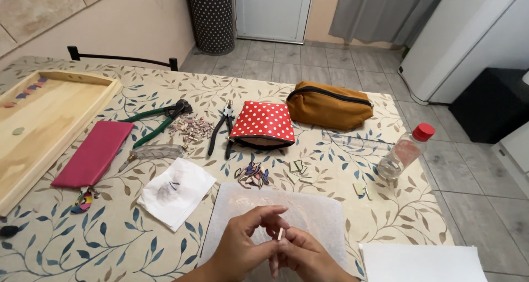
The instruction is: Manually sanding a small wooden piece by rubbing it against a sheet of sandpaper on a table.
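Both hands meet at the bottom middle over a white translucent sheet (308, 210). My left hand (239, 249) and my right hand (306, 257) pinch a small pale tile piece (280, 234) between their fingertips. Just beyond the sheet lies a small heap of coloured tile pieces (252, 175), with a few pale green pieces (298, 167) beside it.
On the leaf-patterned tablecloth (110, 243): a wooden tray (44, 122) at left, pink pouch (95, 152), green-handled nippers (157, 119), black pliers (222, 130), red polka-dot pouch (263, 123), mustard pouch (328, 104), red-capped plastic bottle (405, 151), white cloth (176, 191), white paper (421, 262).
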